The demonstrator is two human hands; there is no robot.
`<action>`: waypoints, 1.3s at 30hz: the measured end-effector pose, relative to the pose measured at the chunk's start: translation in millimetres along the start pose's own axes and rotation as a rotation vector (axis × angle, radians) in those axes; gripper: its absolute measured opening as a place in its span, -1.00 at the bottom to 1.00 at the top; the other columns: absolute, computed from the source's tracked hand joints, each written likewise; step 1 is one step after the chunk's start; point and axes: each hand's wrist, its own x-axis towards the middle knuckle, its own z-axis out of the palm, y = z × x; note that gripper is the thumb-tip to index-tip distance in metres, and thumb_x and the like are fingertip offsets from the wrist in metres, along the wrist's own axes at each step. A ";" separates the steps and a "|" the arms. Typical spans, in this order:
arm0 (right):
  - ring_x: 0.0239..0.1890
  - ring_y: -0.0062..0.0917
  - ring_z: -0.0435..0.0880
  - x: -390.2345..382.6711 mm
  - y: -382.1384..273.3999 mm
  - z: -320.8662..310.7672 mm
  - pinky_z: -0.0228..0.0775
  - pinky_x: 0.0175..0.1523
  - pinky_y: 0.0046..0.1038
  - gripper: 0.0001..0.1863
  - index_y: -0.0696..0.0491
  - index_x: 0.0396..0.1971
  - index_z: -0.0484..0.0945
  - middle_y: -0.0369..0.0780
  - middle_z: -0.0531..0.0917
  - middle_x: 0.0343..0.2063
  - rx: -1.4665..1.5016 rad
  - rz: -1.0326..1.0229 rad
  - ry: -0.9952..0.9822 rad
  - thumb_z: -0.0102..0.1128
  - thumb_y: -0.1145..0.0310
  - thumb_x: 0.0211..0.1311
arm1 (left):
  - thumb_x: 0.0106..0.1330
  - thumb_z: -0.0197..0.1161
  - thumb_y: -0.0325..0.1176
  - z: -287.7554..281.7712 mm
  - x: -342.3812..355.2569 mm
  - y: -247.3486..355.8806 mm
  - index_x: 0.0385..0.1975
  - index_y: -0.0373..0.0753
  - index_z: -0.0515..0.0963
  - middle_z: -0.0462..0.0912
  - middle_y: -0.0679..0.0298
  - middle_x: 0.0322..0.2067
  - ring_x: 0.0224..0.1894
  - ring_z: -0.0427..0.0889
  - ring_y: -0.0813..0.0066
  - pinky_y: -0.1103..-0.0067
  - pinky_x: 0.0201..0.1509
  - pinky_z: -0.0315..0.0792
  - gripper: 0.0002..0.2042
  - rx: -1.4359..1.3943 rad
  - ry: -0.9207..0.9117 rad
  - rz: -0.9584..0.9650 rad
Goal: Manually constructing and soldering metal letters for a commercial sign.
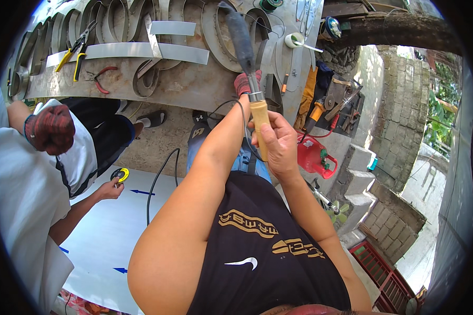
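Observation:
My right hand (279, 137) is closed around the wooden handle of a large soldering iron (257, 109). The tool points away from me, its dark, thick barrel over the workbench (189, 84). A black cord loops beside the handle. My left hand (243, 84), in a red and black knit glove, is at the bench's near edge behind the iron. Its fingers are mostly hidden, so what it grips cannot be made out. Bent sheet-metal strips (215, 37) stand on edge near it, shaped into curved outlines.
Pliers with yellow handles (79, 52), red-handled pliers (101, 81) and flat metal strips (126, 50) lie on the bench. A co-worker at left wears one glove and holds a yellow-black round object (121, 174) above a white sheet (105, 231). A red container (316, 157) stands at right.

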 end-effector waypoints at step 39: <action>-0.35 -0.42 0.69 38.8 -10.4 41.8 0.54 -0.22 -0.33 -0.71 0.22 -0.18 0.49 -0.10 0.70 -0.41 -0.284 -0.217 0.160 0.17 0.24 0.50 | 0.49 0.29 -0.17 -207.9 -226.8 135.5 0.19 -0.25 0.50 0.66 0.15 0.05 0.10 0.66 0.22 0.23 0.23 0.58 -0.61 -0.719 -0.598 -0.312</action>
